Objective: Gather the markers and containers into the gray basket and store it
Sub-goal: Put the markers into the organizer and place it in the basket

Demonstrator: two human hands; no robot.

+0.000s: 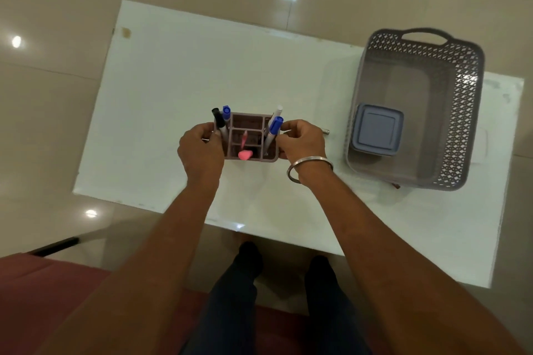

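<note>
- Both hands clasp a small organizer [249, 130]. The left hand [202, 150] curls its fingers round the 9 o'clock end wall, and the right hand [302, 141] pinches the 3 o'clock end.
- On the right wrist we see a smooth, thin metal bangle [310, 166].
- The organizer is mauve-gray hard plastic, rectangular, split by thin walls into several compartments. We cannot tell whether it rests on the table [173, 81] or sits just off it.
- At its 10 o'clock corner stand a black-capped marker [218, 121] and a blue-capped marker [226, 112]. At 2 o'clock lean a second blue marker [275, 125] and a white-capped marker [278, 110]. All four are slim cylinders.
- A rounded pink piece [245, 155] sits in its 6 o'clock compartment.
- The table is white, glossy and rectangular, with the organizer near its middle.
- At 3 o'clock, well apart, we find the gray basket [461, 112], a rounded-rectangular plastic one with lattice-pierced walls and a loop handle at its 12 o'clock end.
- Inside it, in the 7 o'clock corner, a square container [376, 131] with a rounded blue-gray lid lies flat.
- Glossy beige floor tiles [57, 8] surround the table.
</note>
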